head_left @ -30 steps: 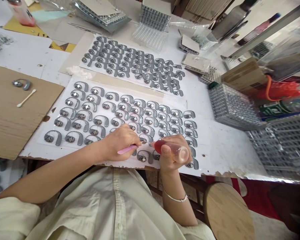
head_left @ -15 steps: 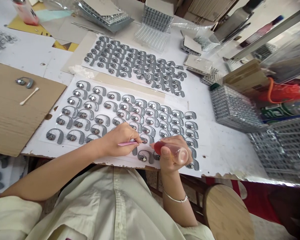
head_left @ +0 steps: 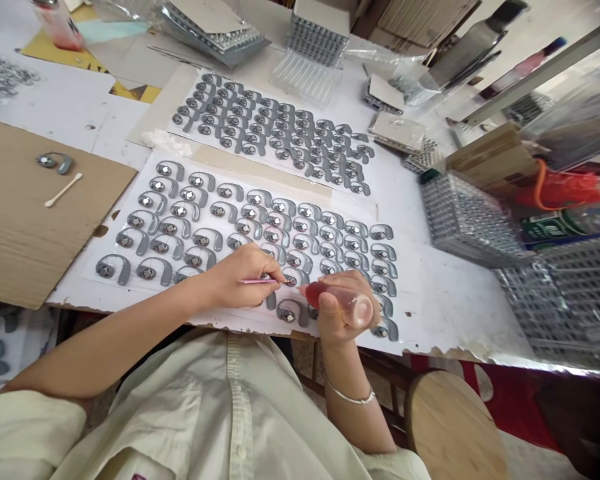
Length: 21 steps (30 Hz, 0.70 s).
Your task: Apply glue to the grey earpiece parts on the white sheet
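Observation:
My left hand (head_left: 245, 275) is closed on a thin pink stick (head_left: 258, 281), its tip near a grey hook-shaped part (head_left: 296, 274) with a round metallic piece. My right hand (head_left: 347, 307) wraps round a small squeeze bottle (head_left: 341, 303) of reddish liquid, lying tilted with its nozzle pointing left at the same part. Rows of similar grey hook-shaped parts cover the white sheet (head_left: 411, 293) under both hands. Some parts are hidden beneath my hands and forearm.
Behind lies a second sheet of grey hook-shaped parts (head_left: 265, 123). On the left, a cardboard piece (head_left: 20, 227) bears one such part and a cotton swab (head_left: 63, 190). Stacked trays (head_left: 473, 217) stand at the right. A round wooden stool (head_left: 455, 427) is below the table edge.
The view has shifted very slightly. Both hands keep nearly the same place over the same part, with the stick and the bottle still held.

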{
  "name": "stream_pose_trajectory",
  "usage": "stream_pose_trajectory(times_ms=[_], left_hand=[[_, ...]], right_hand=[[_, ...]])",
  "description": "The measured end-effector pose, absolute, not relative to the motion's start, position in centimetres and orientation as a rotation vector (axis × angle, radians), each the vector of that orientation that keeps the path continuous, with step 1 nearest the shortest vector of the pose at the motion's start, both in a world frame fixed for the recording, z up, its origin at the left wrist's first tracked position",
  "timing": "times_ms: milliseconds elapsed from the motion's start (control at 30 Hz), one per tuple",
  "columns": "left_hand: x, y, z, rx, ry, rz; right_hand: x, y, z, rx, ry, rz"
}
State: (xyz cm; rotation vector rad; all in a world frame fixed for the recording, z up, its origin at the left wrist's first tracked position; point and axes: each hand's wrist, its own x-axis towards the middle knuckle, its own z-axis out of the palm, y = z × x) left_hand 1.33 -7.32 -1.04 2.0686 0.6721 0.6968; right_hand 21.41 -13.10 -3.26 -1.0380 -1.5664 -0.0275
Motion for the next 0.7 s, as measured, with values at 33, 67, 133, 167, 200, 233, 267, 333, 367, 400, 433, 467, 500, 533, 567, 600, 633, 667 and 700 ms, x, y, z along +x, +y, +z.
stream_pose_trajectory(times_ms=[33, 67, 133, 167, 200, 233, 267, 333, 367, 400, 433, 467, 500, 533, 567, 600, 633, 667, 700], left_hand=[[1.33, -7.32, -1.06, 2.065, 0.684, 0.692], [1.34, -7.32, -1.07, 2.062, 0.694, 0.69], [1.34, -7.31, -1.1, 2.062, 0.701, 0.691], [1.34, -7.31, -1.12, 2.065, 0.702, 0.693], [1.34, -7.3, -1.14, 2.068, 0.701, 0.691], [1.34, -7.29, -1.16, 2.071, 0.702, 0.689], [1.33, -7.29, -1.18, 2.072, 0.703, 0.685], [1.3, -7.29, -1.18, 2.07, 0.698, 0.676], [1.29, -7.3, -1.17, 2.066, 0.696, 0.673], [1.27, -7.31, -1.15, 2.06, 0.696, 0.671], [1.25, -7.33, -1.13, 2.054, 0.699, 0.671], [1.24, -7.34, -1.09, 2.049, 0.703, 0.668], [1.23, -7.36, -1.06, 2.045, 0.708, 0.665], [1.22, -7.37, -1.04, 2.043, 0.713, 0.664], [1.21, -7.38, -1.02, 2.043, 0.714, 0.662], [1.21, -7.38, -1.0, 2.044, 0.715, 0.661], [1.21, -7.37, -0.99, 2.045, 0.715, 0.657], [1.22, -7.35, -0.99, 2.046, 0.715, 0.654], [1.23, -7.33, -0.98, 2.047, 0.714, 0.653]], right_hand=[[21.4, -13.11, -3.31, -1.042, -1.567, -0.03], [21.39, -13.11, -3.33, -1.049, -1.568, -0.03], [21.36, -13.11, -3.35, -1.056, -1.57, -0.024], [21.34, -13.11, -3.34, -1.055, -1.57, -0.018], [21.31, -13.1, -3.32, -1.051, -1.569, -0.012], [21.29, -13.09, -3.3, -1.045, -1.567, -0.006], [21.27, -13.08, -3.28, -1.038, -1.564, -0.002], [21.23, -13.05, -3.24, -1.023, -1.563, 0.005], [21.23, -13.04, -3.23, -1.018, -1.565, 0.009], [21.22, -13.02, -3.23, -1.014, -1.567, 0.012], [21.23, -13.01, -3.24, -1.013, -1.569, 0.012], [21.23, -13.01, -3.25, -1.011, -1.571, 0.009], [21.25, -13.0, -3.28, -1.011, -1.574, 0.003], [21.26, -13.0, -3.31, -1.012, -1.578, -0.003], [21.27, -12.99, -3.34, -1.014, -1.582, -0.008], [21.29, -12.99, -3.37, -1.016, -1.585, -0.01], [21.3, -12.99, -3.39, -1.017, -1.588, -0.008], [21.3, -12.99, -3.4, -1.018, -1.589, -0.005], [21.3, -12.99, -3.4, -1.02, -1.588, -0.005]])
